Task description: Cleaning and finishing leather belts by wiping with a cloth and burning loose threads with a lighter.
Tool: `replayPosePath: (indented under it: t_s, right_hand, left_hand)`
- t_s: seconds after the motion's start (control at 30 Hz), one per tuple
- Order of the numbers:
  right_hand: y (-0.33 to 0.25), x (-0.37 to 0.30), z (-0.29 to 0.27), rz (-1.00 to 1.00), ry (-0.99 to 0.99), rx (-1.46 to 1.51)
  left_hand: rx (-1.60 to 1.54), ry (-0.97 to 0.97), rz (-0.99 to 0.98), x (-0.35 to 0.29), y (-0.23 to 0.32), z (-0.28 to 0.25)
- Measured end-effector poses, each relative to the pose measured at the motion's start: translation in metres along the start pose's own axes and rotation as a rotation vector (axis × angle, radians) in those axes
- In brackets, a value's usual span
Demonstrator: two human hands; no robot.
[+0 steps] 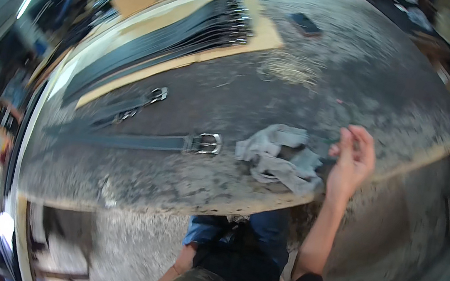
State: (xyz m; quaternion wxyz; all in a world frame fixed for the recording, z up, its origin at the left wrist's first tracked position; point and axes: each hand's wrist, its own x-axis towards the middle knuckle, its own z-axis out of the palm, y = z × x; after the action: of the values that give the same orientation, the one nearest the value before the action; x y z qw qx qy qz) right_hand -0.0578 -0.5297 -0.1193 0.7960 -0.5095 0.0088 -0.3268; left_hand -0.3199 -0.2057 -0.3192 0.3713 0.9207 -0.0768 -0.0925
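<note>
My right hand (pixel 355 157) is raised above the right front part of the worktable, its fingers curled toward the thumb; I cannot make out anything between them. Just left of it lies a crumpled grey cloth (pixel 287 160) near the table's front edge. Further left, a dark belt (pixel 141 141) rests flat with its silver buckle toward the cloth. Behind that one is a second dark belt (pixel 129 108), also with a metal buckle. My left forearm (pixel 178 266) hangs low beside my thigh, and the fingers of that hand are hidden.
Many dark belts (pixel 164 41) lie side by side on a tan board (pixel 267 33) at the far left. Behind the cloth is a pile of thin pale strands (pixel 290 68). A dark phone (pixel 305 25) rests near the back. The worn worktable (pixel 398 104) has a rounded front edge.
</note>
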Motion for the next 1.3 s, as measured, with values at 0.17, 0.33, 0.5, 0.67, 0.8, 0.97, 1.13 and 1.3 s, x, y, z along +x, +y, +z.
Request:
replayPosePath:
  t_s: [0.17,0.33,0.5,0.67,0.8,0.97,1.13,1.3]
  right_hand:
    - [-0.003,0.002,-0.021,0.037,-0.053,0.022]
    - [-0.007,0.008,-0.02,0.224,-0.126,0.195]
    - [-0.006,0.017,-0.025,0.314,-0.195,0.272]
    - [-0.006,0.02,-0.016,0.353,-0.279,0.314]
    - [-0.007,0.014,-0.019,0.356,-0.233,0.333]
    - [0.0,0.007,-0.03,0.319,-0.221,0.353]
    - [-0.001,0.01,-0.02,0.274,-0.205,0.41]
    - [-0.001,0.016,-0.025,0.273,-0.226,0.334]
  left_hand:
    - [0.05,-0.155,0.099,0.0,-0.003,-0.011]
    - [0.065,-0.196,0.102,-0.003,0.0,-0.002]
    - [0.044,-0.204,0.088,-0.009,-0.005,-0.003]
    - [0.003,-0.129,0.073,0.025,0.017,-0.002]
    - [-0.037,0.057,0.074,0.07,0.05,-0.022]
    - [-0.051,0.267,0.14,0.029,0.04,-0.034]
    - [-0.052,0.303,0.112,0.084,0.082,-0.065]
    - [0.005,0.235,0.125,0.074,0.081,-0.042]
